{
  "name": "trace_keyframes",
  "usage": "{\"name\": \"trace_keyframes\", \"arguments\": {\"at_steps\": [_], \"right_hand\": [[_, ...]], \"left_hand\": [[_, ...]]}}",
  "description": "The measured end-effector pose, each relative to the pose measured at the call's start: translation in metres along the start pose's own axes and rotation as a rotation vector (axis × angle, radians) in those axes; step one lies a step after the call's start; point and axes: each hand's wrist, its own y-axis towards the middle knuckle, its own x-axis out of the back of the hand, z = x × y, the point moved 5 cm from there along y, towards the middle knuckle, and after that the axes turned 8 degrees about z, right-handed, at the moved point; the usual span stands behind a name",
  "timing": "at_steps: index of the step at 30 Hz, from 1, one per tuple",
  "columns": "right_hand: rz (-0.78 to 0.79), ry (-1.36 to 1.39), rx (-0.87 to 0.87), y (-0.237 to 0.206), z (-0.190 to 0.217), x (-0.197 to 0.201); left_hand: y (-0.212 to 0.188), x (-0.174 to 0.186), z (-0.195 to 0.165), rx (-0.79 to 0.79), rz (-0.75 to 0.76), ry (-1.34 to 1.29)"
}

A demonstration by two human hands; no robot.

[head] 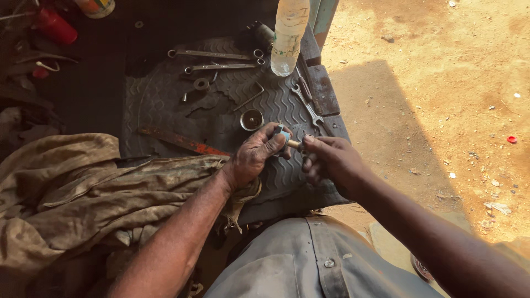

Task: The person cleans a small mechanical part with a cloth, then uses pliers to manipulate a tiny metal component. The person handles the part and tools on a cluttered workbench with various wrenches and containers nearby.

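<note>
My left hand [255,155] grips a small grey metal part [282,134] between thumb and fingers, just above a dark ribbed rubber mat [276,102]. My right hand [330,160] is closed on a short brass-coloured rod or tool [294,144] whose end meets that part. Both hands hover close together over the mat's near right corner. My grey trousers fill the bottom of the view.
On the mat lie two long spanners [212,54], a combination spanner [308,105], an L-shaped key [248,99], a small round metal cup [252,119], a rusty red bar [182,142] and a clear plastic bottle [289,33]. Dirty cloth [72,193] lies left. Sandy ground [441,99] is right.
</note>
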Motion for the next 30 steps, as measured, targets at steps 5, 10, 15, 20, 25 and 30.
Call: {"name": "trace_keyframes", "arguments": {"at_steps": [5,10,15,20,25,30], "right_hand": [[-0.035,-0.312,0.118,-0.006,0.013,-0.006],[-0.168,-1.381,0.868,-0.032,0.052,-0.045],[-0.165,-1.503,0.860,-0.026,0.050,-0.047],[-0.160,-0.642,0.207,-0.006,0.016,-0.014],[-0.144,-0.640,0.212,-0.008,0.025,-0.026],[-0.228,-1.849,0.880,-0.023,0.078,-0.074]], "left_hand": [[-0.004,-0.002,0.001,0.015,-0.060,-0.072],[-0.007,0.002,-0.004,0.072,-0.160,-0.110],[-0.009,0.005,-0.006,0.156,-0.103,-0.099],[-0.008,0.001,-0.006,0.039,-0.017,-0.055],[-0.010,0.009,0.002,0.035,-0.116,-0.191],[-0.007,0.027,0.012,0.148,-0.235,-0.559]]}}
